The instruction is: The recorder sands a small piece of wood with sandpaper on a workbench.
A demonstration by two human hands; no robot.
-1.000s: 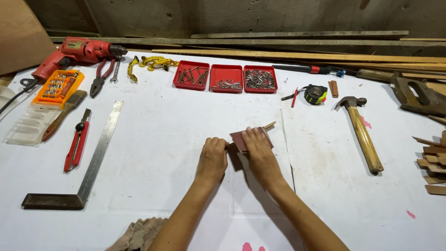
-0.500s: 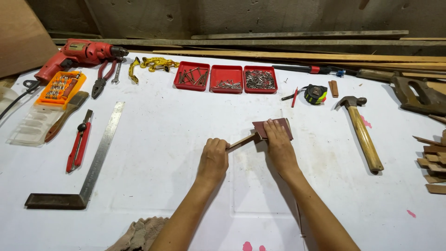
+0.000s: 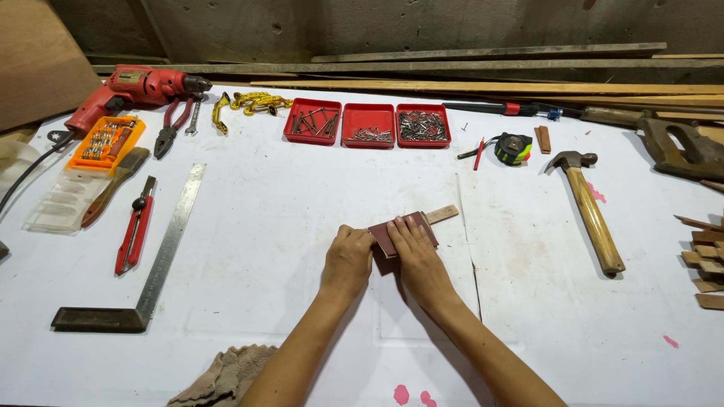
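I'm looking down on the white-covered bench (image 3: 286, 249), and both hands are sitting together near its middle. My right hand (image 3: 418, 260) is pressing flat on a reddish-brown sheet of sandpaper (image 3: 403, 230) wrapped over a thin wooden strip (image 3: 441, 214), while my left hand (image 3: 348, 260) is pinching the strip's near-left end, which I can't see under the fingers.

On the packages: three square red trays (image 3: 368, 124) are lining up in a row at the far side, each holding nails or screws. Far left, an orange bit case (image 3: 107, 142) is lying open beside its clear plastic lid (image 3: 64, 203).

Around them I'm seeing a red drill (image 3: 132, 90), pliers (image 3: 172, 128), a yellow chain (image 3: 253, 102), a red-handled cutter (image 3: 134, 230) and a steel try square (image 3: 143, 271) on the left. To the right, a tape measure (image 3: 513, 147), a red pencil (image 3: 478, 153), a wooden-handled hammer (image 3: 588, 207), a handsaw (image 3: 679, 147) and small wood offcuts (image 3: 705, 260) are lying well apart from the hands. A rag (image 3: 226, 373) is bunching at the near edge. Nothing is standing between the hands and the strip.

The strip's long axis is running from near-left to far-right, its free end poking out past the sandpaper toward the hammer.
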